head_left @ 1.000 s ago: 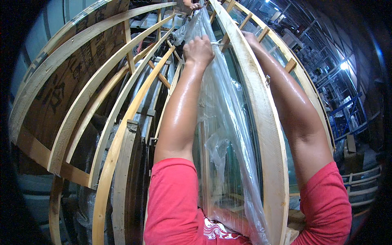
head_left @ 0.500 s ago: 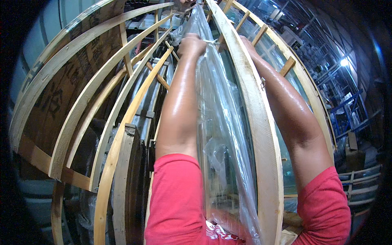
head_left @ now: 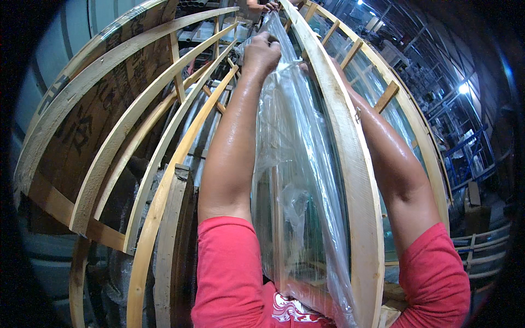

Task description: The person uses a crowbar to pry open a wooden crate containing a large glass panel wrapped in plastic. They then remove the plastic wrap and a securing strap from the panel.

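Note:
A long sheet of clear plastic film (head_left: 309,164) hangs over glass panes, gathered toward its far end. My left hand (head_left: 262,53) is raised at the top of the film, its fingers curled in and closed on the film's edge. My right arm reaches behind a thick pale wooden beam (head_left: 342,126), which hides most of my right hand (head_left: 304,66); only a fingertip shows at the beam's left side. A narrow whitish twist of film runs between the two hands. What the right fingers hold cannot be made out.
Curved-looking wooden slats (head_left: 164,147) of an open frame stand on the left, beside a dark printed board (head_left: 76,128). Another wooden frame with short cross-pieces (head_left: 386,97) stands on the right. At the far end another person's hand (head_left: 268,6) is at the film's tip.
My left hand has lifted slightly and turned, and the film has spread wider to the left. A right fingertip now shows beside the beam. The other person's hand is more visible.

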A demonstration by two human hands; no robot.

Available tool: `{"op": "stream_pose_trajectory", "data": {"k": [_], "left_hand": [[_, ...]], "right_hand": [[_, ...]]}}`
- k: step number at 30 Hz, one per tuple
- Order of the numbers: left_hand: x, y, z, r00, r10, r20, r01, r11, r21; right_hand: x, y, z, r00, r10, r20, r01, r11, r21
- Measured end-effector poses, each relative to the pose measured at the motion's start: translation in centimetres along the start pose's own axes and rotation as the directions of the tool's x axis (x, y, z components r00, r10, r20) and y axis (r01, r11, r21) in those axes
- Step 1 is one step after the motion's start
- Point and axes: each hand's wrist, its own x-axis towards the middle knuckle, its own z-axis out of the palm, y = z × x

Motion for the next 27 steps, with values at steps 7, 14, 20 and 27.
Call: {"op": "stream_pose_trajectory", "data": {"k": [7,14,20,27], "left_hand": [[-1.0,-1.1,4.6,0.981,0.174,0.089,-0.170,0.984,-0.050],[0.8,-2.8,7.8,0.915,-0.289,0.283,0.351,0.914,-0.203],[-0.1,-1.6,6.6,0.897,-0.301,0.324,0.390,0.884,-0.259],[-1.6,0.1,4.2,0.919,-0.202,0.340,0.311,0.900,-0.306]], "right_hand": [[-0.2,0.7,0.1,1.000,0.023,-0.010,-0.021,0.988,0.151],[-2.3,-3.2,-1.4,0.974,0.060,0.219,-0.156,0.879,0.450],[-5.5,-7.1,-7.2,0.843,0.003,0.537,-0.286,0.848,0.446],[-8.6,-9.7,-7.8,0.789,-0.131,0.601,-0.027,0.969,0.246]]}}
